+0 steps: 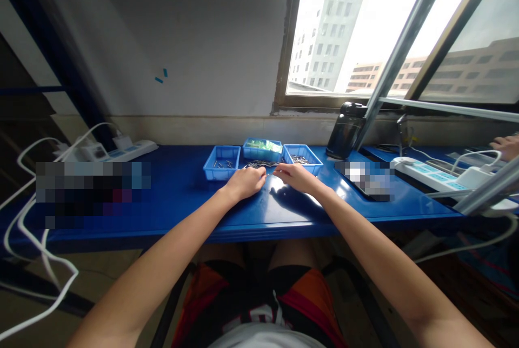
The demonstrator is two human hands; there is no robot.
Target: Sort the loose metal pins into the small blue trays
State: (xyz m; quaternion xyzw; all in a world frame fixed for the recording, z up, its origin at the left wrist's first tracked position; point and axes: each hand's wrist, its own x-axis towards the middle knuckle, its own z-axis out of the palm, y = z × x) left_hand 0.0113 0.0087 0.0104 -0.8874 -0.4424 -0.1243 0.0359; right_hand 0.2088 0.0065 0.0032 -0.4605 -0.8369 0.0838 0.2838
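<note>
Over the blue table [182, 196], my left hand [248, 181] is closed, its fingers curled and their tips meeting at the right side. Facing it across a small gap, my right hand [297, 176] has thumb and forefinger pinched together. Whatever sits between the fingertips of either hand is too small to name. Just beyond my hands lies a loose pile of thin metal pieces [259, 164], like screws or pins. A blue bin [207, 168] stands left of the pile with a few such pieces inside. Another blue bin [318, 164] on the right holds more.
Behind the pile, a third blue bin [251, 154] contains green-and-white packets. A black flask [344, 132] stands by the window, with a phone-like flat object [371, 191] in front. Power strips [430, 173] and white cables [24, 223] occupy both sides. Another person's hand [506, 147] shows far right.
</note>
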